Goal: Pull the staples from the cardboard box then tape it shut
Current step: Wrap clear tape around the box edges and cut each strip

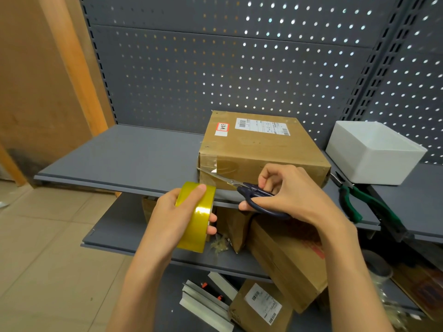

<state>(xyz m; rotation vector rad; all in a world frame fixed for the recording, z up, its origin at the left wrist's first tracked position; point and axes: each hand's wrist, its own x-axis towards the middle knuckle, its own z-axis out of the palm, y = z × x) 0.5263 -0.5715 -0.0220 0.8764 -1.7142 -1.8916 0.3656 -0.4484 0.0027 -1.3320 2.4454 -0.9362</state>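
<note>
A flat cardboard box (pixel 261 147) with shipping labels lies on the grey shelf (pixel 124 156). Clear tape runs over its front left edge, and a strip stretches from there down to a yellow tape roll (pixel 197 216). My left hand (pixel 177 216) grips that roll just below the shelf's front edge. My right hand (pixel 294 192) holds dark-handled scissors (pixel 249 190), whose blades reach the stretched tape strip beside the box's front face.
Green-handled pliers (pixel 350 200) lie on the shelf right of the box, beside a white foam box (pixel 374 152). Lower shelves hold more cardboard boxes (pixel 287 259), a labelled parcel (pixel 261 305), tape scraps and metal profiles (pixel 206 305). A pegboard back panel (pixel 215 68) stands behind.
</note>
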